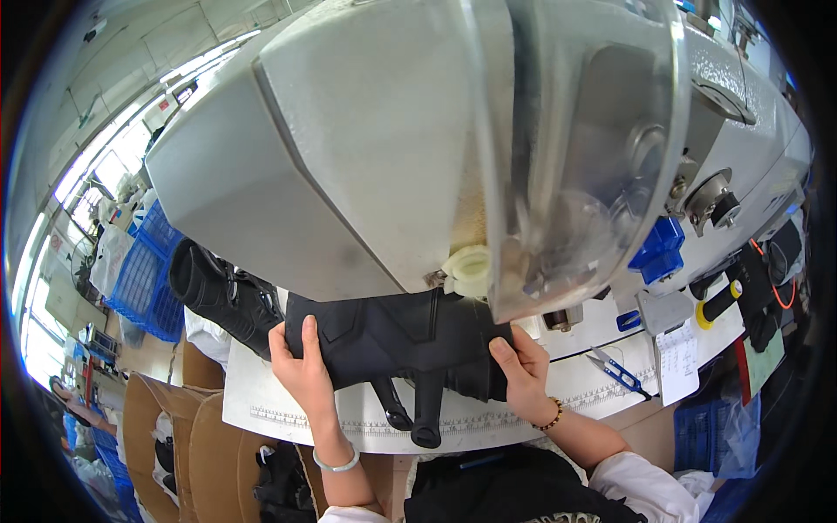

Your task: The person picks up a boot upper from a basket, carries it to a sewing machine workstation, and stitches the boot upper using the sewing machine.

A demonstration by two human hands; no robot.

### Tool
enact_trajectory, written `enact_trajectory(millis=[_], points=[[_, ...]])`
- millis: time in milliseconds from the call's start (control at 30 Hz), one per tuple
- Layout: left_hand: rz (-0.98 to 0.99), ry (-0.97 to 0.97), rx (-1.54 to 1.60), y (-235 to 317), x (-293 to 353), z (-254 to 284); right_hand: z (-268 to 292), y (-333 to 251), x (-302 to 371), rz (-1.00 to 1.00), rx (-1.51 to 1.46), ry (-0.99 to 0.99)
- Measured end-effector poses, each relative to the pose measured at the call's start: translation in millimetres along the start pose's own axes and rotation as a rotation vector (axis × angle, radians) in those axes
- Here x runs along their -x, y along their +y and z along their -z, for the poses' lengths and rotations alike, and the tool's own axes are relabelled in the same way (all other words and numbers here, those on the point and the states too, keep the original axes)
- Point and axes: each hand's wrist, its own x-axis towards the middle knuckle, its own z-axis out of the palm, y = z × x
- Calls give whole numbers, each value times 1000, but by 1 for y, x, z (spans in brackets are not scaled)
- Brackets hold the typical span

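Note:
Both my hands hold a flat black fabric piece (375, 340) with stitched seams, stretched between them over the white table. My left hand (302, 366) grips its left end, thumb on top. My right hand (523, 375) grips its right end the same way. Two black straps (427, 405) with rounded ends hang from its near edge. The far edge lies under the head of a large pale grey sewing machine (349, 157), whose needle area is hidden. Touching the left side is another black piece (227, 301) with straps, shaped like a boot or brace.
On the table's right lie blue-handled thread snips (621, 375), a written notepad (677, 362) and a black thread spool with yellow ends (719, 303). A printed ruler (349, 425) runs along the near edge. Cardboard boxes (205, 444) and blue baskets (148, 275) stand left.

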Motion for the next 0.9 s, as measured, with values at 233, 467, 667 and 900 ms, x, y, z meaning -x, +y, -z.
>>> enact_trajectory(millis=[233, 467, 667, 900], points=[[-50, 42, -66, 13, -1, -1, -2, 0, -2, 54, -19, 11], [-69, 25, -141, 18, -4, 4, 1, 3, -1, 69, -57, -34], [-83, 48, -172, 21, -9, 2, -3, 5, -3, 14, -109, 17], [-134, -16, -200, 26, -23, 1, -9, 9, -4, 25, -140, 42]])
